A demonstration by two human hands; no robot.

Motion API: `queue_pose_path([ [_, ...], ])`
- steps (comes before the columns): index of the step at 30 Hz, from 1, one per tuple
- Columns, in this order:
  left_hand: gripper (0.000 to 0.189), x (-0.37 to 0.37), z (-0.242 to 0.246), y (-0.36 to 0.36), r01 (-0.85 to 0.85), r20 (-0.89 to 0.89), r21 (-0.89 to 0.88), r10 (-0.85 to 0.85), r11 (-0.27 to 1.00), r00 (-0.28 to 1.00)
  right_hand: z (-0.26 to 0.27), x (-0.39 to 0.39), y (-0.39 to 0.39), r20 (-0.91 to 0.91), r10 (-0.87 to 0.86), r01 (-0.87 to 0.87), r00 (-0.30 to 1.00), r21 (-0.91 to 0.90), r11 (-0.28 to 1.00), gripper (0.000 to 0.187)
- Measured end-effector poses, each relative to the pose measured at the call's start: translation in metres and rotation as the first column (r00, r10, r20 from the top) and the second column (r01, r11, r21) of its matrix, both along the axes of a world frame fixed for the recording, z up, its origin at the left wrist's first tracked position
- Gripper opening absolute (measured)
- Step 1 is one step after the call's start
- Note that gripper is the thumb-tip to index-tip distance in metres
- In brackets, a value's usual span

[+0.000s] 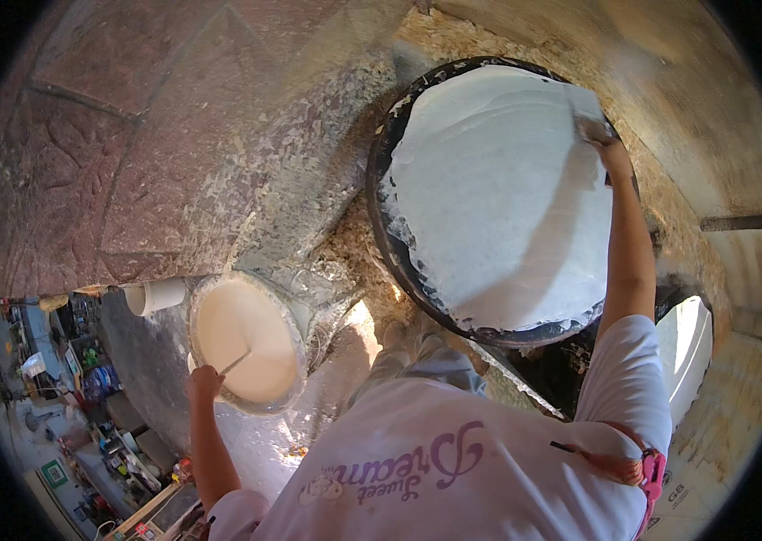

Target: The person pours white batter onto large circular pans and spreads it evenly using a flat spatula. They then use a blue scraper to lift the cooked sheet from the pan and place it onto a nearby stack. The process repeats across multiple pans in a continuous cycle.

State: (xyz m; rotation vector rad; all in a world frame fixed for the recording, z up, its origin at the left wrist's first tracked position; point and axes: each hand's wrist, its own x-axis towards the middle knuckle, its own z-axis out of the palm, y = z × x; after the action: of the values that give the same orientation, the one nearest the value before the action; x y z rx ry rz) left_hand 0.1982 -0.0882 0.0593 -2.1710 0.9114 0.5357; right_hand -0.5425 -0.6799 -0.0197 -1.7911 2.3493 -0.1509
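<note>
A large round black griddle (388, 237) lies before me, covered by a thin white sheet of batter (496, 196) with ragged edges. Near its upper right rim, my right hand (614, 157) grips a flat scraper or spreader (587, 111) that rests on the white layer. On the other side, my left hand (205, 382) holds the thin handle of a ladle or stick (235, 363), whose far end dips into pale liquid batter (242, 331). This batter fills a round tub (294, 379) with a crusted rim. What sits under the liquid is hidden.
A white container (154, 296) stands beside the tub. Batter-splashed masonry (300, 169) surrounds the griddle. At the right is another white round surface (689, 358), partly behind my arm. Cluttered shelves or tables (110, 433) fill the lower left.
</note>
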Motion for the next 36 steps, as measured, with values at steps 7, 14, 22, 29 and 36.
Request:
queue_pose_path([
  [7, 0.029, 0.000, -0.003, 0.019, -0.040, -0.003, -0.043, 0.040, 0.998, 0.999, 0.015, 0.075, -0.025, -0.088, 0.463, -0.471, 0.882, -0.137, 0.871, 0.037],
  [14, 0.032, -0.007, 0.000, 0.043, -0.055, -0.033, -0.101, 0.052, 0.993, 0.998, 0.025, 0.225, 0.115, 0.020, 0.868, -0.866, 0.497, -0.056, 0.497, 0.047],
  [22, 0.032, -0.002, 0.009, 0.060, -0.103, -0.033, -0.141, 0.100, 0.985, 0.994, -0.037, 0.433, 0.414, 0.243, 0.911, -0.938, 0.335, 0.183, 0.296, 0.074],
  [29, 0.028, 0.008, 0.008, 0.085, -0.117, -0.013, -0.158, 0.117, 0.981, 0.993, -0.039, 0.357, 0.430, 0.092, 0.873, -0.816, 0.479, 0.413, 0.405, 0.037],
  [36, 0.025, 0.060, -0.021, 0.110, -0.107, -0.299, -0.002, 0.101, 0.994, 0.949, -0.003, 0.278, 0.463, 0.571, 0.306, -0.575, 0.761, 0.376, 0.727, 0.035],
])
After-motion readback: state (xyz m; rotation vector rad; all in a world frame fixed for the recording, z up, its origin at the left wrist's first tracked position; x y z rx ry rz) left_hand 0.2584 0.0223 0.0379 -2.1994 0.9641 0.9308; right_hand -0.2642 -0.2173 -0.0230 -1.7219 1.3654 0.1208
